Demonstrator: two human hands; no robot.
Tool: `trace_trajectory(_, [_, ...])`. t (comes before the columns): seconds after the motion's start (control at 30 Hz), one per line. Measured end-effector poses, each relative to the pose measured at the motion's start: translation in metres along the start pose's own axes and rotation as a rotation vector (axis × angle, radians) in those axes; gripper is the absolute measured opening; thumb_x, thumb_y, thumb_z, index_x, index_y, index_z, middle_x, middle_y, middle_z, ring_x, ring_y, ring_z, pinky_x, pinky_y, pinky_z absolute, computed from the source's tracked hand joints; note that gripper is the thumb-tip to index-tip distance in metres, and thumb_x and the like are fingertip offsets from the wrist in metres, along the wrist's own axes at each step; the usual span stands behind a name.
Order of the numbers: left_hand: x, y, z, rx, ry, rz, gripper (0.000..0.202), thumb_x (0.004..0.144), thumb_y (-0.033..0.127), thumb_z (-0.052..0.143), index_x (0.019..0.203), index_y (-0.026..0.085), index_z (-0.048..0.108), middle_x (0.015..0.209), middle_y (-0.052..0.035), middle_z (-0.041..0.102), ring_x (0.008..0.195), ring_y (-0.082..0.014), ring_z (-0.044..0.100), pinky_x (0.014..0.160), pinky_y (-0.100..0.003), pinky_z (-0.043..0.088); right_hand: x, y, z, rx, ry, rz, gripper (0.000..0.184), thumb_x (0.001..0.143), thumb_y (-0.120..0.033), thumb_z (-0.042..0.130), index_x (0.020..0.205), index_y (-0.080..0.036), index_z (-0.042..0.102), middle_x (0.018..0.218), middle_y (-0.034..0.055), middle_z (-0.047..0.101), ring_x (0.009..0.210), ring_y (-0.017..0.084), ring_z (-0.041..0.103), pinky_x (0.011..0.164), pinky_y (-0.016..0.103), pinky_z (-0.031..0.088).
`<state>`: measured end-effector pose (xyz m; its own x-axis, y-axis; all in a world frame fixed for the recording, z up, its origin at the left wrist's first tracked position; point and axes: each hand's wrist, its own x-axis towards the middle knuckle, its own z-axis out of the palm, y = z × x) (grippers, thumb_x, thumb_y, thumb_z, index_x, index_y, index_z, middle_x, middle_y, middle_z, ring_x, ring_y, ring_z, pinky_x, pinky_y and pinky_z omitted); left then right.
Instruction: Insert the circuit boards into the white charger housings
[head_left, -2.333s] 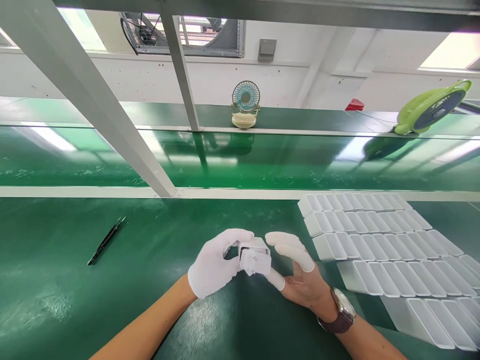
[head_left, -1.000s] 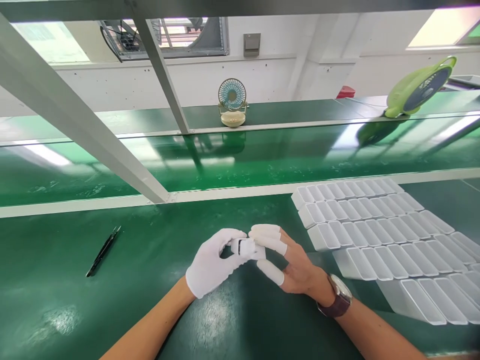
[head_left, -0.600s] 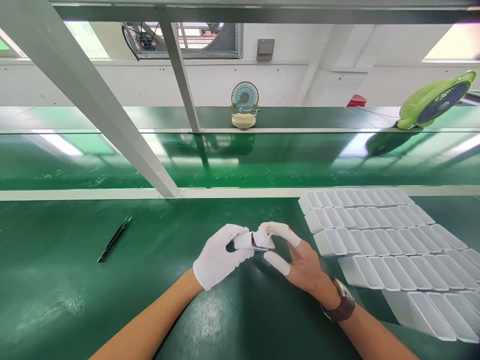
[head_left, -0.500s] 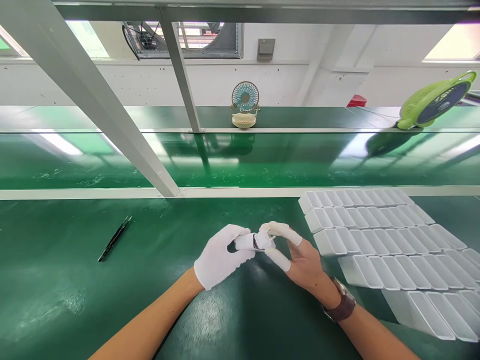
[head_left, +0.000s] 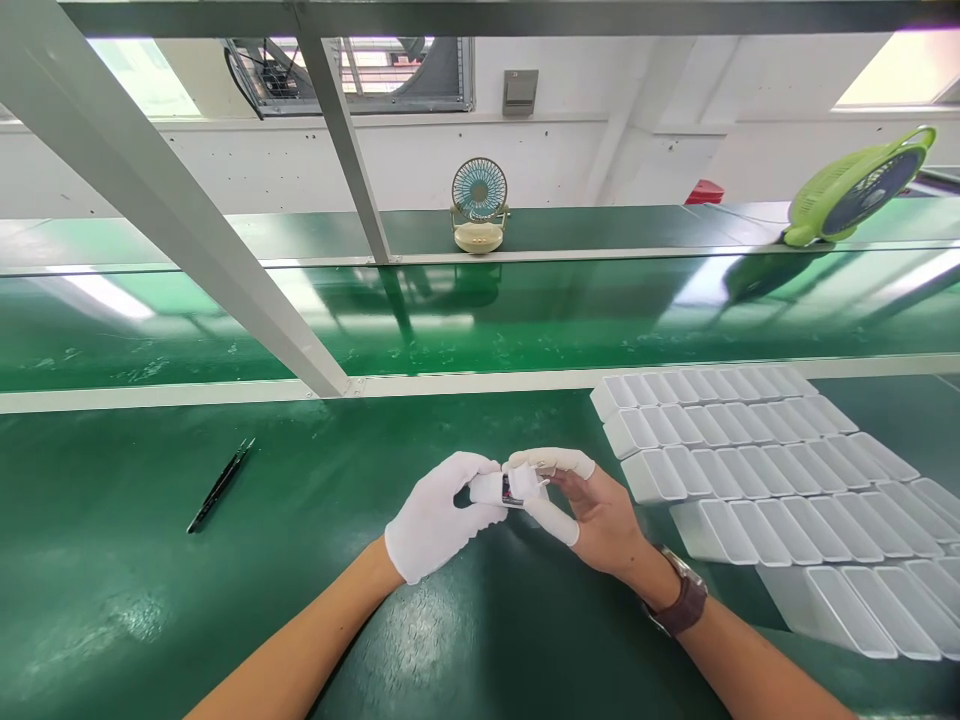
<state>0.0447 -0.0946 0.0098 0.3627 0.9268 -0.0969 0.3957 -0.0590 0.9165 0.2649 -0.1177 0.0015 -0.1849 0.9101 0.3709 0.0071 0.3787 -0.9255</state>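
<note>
Between both hands, above the green bench, is a small white plug adapter (head_left: 527, 482) with what look like pins at its right end. A dark gap with parts inside shows across its middle. My left hand (head_left: 444, 515), in a white glove, is closed on the left end with thumb and fingers. White finger cots cover the thumb and some fingers of my right hand (head_left: 592, 510), which pinches the right end from above and below. The fingers hide part of the casing. Black tweezers (head_left: 220, 486) lie on the bench, left of my left hand.
Rows of white compartment trays (head_left: 652, 478) stand on the right of the green bench (head_left: 315, 440). A metal post (head_left: 225, 260) slants down at left to the bench's back rail. On the shelf behind are a small fan (head_left: 480, 205) and a green fan (head_left: 855, 190).
My right thumb and fingers have shifted slightly left along the plug adapter's right end. My left hand keeps its hold. The whole view has turned a little.
</note>
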Motion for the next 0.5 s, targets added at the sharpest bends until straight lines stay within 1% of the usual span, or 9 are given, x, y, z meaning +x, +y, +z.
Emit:
trace_trajectory(0.1, [0.0001, 0.0002, 0.0011, -0.016, -0.022, -0.014, 0.034, 0.077, 0.018, 0.073, 0.109, 0.027, 0.067, 0.108, 0.0016, 0.067, 0.096, -0.019, 0.062, 0.085, -0.032, 0.051, 0.0003, 0.0016, 0.0036, 0.057, 0.057, 0.071, 0.03, 0.091, -0.023, 0.072, 0.12, -0.025, 0.064, 0.119, 0.0092, 0.073, 0.108, 0.02, 0.072, 0.097, 0.039, 0.062])
trace_trajectory(0.17, [0.0, -0.0001, 0.0017, -0.016, -0.035, -0.03, 0.033, 0.077, 0.02, 0.074, 0.108, 0.027, 0.067, 0.107, 0.0019, 0.067, 0.094, -0.0186, 0.062, 0.084, -0.031, 0.05, 0.0013, 0.0023, 0.005, 0.099, 0.083, 0.126, 0.028, 0.09, -0.025, 0.074, 0.116, -0.024, 0.066, 0.117, 0.009, 0.074, 0.105, 0.02, 0.072, 0.094, 0.038, 0.063])
trace_trajectory(0.33, [-0.0008, -0.0012, 0.0035, -0.081, -0.093, -0.106, 0.034, 0.079, 0.027, 0.073, 0.113, 0.026, 0.067, 0.103, 0.0008, 0.068, 0.088, -0.0183, 0.062, 0.076, -0.03, 0.052, 0.0037, 0.004, 0.0056, 0.171, 0.124, 0.263, 0.031, 0.085, -0.034, 0.08, 0.11, -0.022, 0.066, 0.108, 0.0093, 0.075, 0.094, 0.021, 0.074, 0.084, 0.038, 0.066])
trace_trajectory(0.4, [-0.0007, -0.002, 0.004, -0.091, -0.1, -0.122, 0.034, 0.079, 0.029, 0.073, 0.112, 0.025, 0.067, 0.102, 0.0001, 0.068, 0.088, -0.0188, 0.063, 0.073, -0.03, 0.052, 0.0038, 0.0049, 0.0053, 0.16, 0.133, 0.262, 0.035, 0.085, -0.035, 0.081, 0.113, -0.022, 0.066, 0.108, 0.0097, 0.076, 0.095, 0.022, 0.075, 0.085, 0.039, 0.067])
trace_trajectory(0.5, [0.0004, -0.0038, 0.0031, -0.069, -0.055, -0.082, 0.033, 0.078, 0.024, 0.073, 0.111, 0.025, 0.066, 0.105, 0.0, 0.068, 0.093, -0.0192, 0.063, 0.08, -0.031, 0.052, 0.0035, 0.0066, 0.0039, 0.162, 0.115, 0.192, 0.043, 0.088, -0.036, 0.077, 0.127, -0.024, 0.062, 0.118, 0.0119, 0.074, 0.104, 0.024, 0.074, 0.093, 0.044, 0.065])
